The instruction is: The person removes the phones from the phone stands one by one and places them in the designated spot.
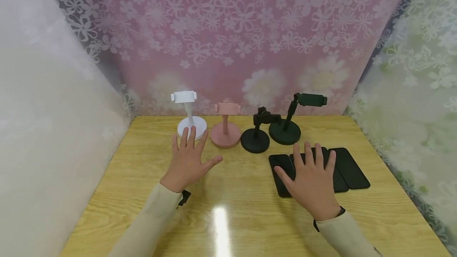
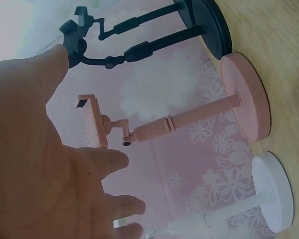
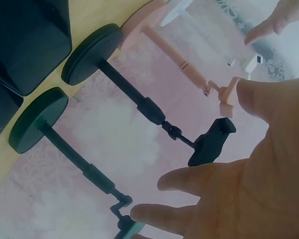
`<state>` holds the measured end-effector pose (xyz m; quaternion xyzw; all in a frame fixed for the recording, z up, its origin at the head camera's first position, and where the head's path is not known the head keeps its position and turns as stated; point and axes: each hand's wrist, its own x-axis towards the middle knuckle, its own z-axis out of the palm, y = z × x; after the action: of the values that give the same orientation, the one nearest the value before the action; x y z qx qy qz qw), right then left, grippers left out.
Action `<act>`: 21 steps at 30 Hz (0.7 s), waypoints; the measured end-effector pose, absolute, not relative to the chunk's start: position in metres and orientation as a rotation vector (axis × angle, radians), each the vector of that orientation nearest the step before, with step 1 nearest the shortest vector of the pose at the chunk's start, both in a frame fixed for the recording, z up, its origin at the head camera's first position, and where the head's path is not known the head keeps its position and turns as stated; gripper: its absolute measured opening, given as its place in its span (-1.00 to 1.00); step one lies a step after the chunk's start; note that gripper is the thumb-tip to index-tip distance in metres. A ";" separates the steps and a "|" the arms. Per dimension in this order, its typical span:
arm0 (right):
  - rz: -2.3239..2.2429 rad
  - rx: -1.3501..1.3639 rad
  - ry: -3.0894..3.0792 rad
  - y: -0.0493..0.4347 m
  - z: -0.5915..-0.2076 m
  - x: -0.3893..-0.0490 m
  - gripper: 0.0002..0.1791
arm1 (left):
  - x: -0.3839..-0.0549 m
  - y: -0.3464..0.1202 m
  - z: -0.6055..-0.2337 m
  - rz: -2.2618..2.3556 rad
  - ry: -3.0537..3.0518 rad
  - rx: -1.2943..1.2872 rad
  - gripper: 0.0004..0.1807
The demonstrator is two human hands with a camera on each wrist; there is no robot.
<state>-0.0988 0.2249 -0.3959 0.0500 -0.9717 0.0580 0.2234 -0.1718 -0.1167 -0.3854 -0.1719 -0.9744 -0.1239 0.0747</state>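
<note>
My left hand [image 1: 188,164] is spread with straight fingers and holds nothing; in the head view its fingertips overlap the base of a white phone stand [image 1: 189,108]. Beside that stands a pink phone stand [image 1: 225,130]. My right hand [image 1: 314,181] is likewise spread, palm down above several black smartphones [image 1: 348,167] lying side by side, and it hides part of them. A black phone stand [image 1: 255,140] and a dark green phone stand [image 1: 285,131] are upright behind the phones. In the right wrist view the black stand's clamp [image 3: 212,142] appears close to the fingers.
The stands form a row along the back edge of the wooden table [image 1: 246,221]. A pink flowered curtain [image 1: 228,31] hangs right behind them. A pale wall [image 1: 53,110] borders the left side, and a flowered curtain [image 1: 421,90] the right.
</note>
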 end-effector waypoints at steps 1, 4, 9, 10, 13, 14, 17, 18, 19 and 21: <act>0.164 0.134 -2.689 0.226 -0.396 -0.099 -0.01 | -0.172 -0.116 -0.385 -0.372 -2.926 -0.513 0.08; 0.181 0.122 -2.719 0.228 -0.396 -0.100 -0.01 | -0.174 -0.112 -0.385 -0.385 -2.932 -0.514 0.07; 0.206 0.108 -2.766 0.231 -0.397 -0.099 -0.01 | -0.173 -0.108 -0.386 -0.412 -2.934 -0.541 0.07; 0.211 0.111 -2.777 0.232 -0.398 -0.098 0.00 | -0.173 -0.108 -0.387 -0.410 -2.934 -0.547 0.07; 0.230 0.123 -2.805 0.233 -0.399 -0.095 0.00 | -0.172 -0.108 -0.387 -0.415 -2.936 -0.549 0.06; 0.235 0.126 -2.811 0.233 -0.399 -0.094 -0.01 | -0.172 -0.108 -0.386 -0.417 -2.937 -0.549 0.05; 0.239 0.126 -2.818 0.235 -0.399 -0.090 -0.01 | -0.170 -0.108 -0.385 -0.430 -2.939 -0.556 0.03; 0.241 0.125 -2.823 0.235 -0.399 -0.088 -0.02 | -0.169 -0.107 -0.385 -0.442 -2.943 -0.563 0.03; 0.237 0.122 -2.829 0.235 -0.399 -0.087 -0.02 | -0.168 -0.106 -0.385 -0.459 -2.949 -0.571 0.03; 0.241 0.114 -2.852 0.236 -0.399 -0.083 -0.02 | -0.165 -0.105 -0.386 -0.478 -2.963 -0.584 0.03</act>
<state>-0.0830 0.2356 -0.3993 0.0395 -0.9861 0.0833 0.1380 -0.1654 -0.1053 -0.3858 -0.1909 -0.9682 -0.1561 0.0419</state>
